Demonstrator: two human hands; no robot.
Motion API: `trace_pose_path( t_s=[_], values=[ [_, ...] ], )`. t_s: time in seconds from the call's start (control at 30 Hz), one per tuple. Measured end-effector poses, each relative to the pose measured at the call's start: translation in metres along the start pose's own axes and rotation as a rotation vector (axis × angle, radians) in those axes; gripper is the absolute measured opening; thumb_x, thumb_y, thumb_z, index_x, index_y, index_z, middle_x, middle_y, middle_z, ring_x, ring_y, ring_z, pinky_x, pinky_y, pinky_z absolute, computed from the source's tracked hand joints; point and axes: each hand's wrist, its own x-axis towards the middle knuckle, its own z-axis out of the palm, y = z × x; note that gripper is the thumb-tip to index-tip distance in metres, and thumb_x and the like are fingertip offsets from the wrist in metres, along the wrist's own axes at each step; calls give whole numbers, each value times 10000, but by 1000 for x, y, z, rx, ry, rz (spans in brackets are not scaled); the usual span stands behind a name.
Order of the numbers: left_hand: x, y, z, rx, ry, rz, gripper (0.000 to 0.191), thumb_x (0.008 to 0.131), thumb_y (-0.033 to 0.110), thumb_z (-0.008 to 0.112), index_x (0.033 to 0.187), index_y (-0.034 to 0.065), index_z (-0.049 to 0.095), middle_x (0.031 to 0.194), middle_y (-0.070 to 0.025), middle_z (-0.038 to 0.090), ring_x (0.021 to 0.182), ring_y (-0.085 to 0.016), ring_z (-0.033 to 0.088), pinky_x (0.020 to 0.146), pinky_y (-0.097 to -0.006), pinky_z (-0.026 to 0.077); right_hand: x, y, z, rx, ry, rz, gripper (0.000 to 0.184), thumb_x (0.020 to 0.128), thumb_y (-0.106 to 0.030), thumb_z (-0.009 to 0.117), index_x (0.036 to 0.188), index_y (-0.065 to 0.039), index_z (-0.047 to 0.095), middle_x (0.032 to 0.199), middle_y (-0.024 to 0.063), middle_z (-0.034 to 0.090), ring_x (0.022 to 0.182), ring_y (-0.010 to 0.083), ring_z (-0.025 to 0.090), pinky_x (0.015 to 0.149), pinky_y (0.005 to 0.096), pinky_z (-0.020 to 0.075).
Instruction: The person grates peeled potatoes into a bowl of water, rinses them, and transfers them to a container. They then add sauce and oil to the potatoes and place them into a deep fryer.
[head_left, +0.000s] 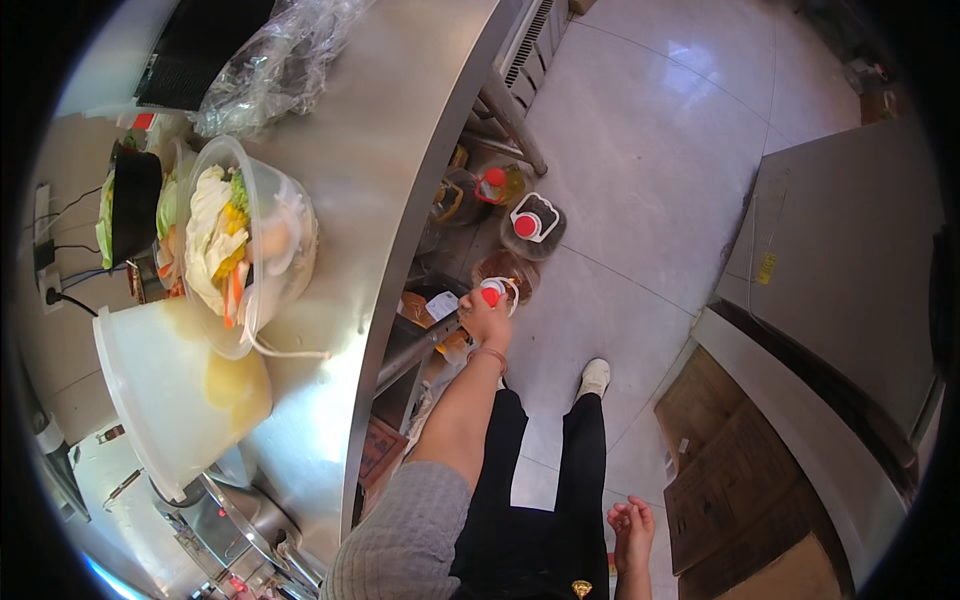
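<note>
My left hand (486, 319) reaches down past the counter edge and is at the red cap of a large clear plastic jug (517, 271) on the floor; whether its fingers grip the cap or neck is hard to tell. Beside that jug stands a dark-filled jug (534, 244) with a red cap and white handle. Behind it is an oil jug (513, 184) with a red cap and red handle. My right hand (631, 529) hangs at the lower right, fingers slightly curled, holding nothing.
The steel counter (375, 172) fills the left, bearing a clear tub of cut vegetables (296, 247), a white plastic bucket (180, 375) and clear plastic film (262, 75). A metal table leg (517, 127) stands near the jugs. Cardboard boxes (735, 480) and a grey cabinet (847, 277) lie right.
</note>
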Motion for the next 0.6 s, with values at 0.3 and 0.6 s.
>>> trace_pose_path(
  t_s=[0.3,0.6],
  values=[
    [32,-8,1,124,-124,61,525,710,194,878,1108,75,557,1118,-193,581,1094,-411,584,884,-476,502,12,-12,21,-23,-1,-39,224,1049,-208,545,1218,-62,559,966,109,680,824,208,667,792,351,550],
    [24,35,-35,284,-137,63,809,702,197,880,1360,65,427,1376,-196,463,1225,-418,524,1026,-479,472,1,-27,37,-14,-78,-44,202,1055,-194,534,1205,-62,567,961,106,686,834,216,675,806,350,554]
  ],
)
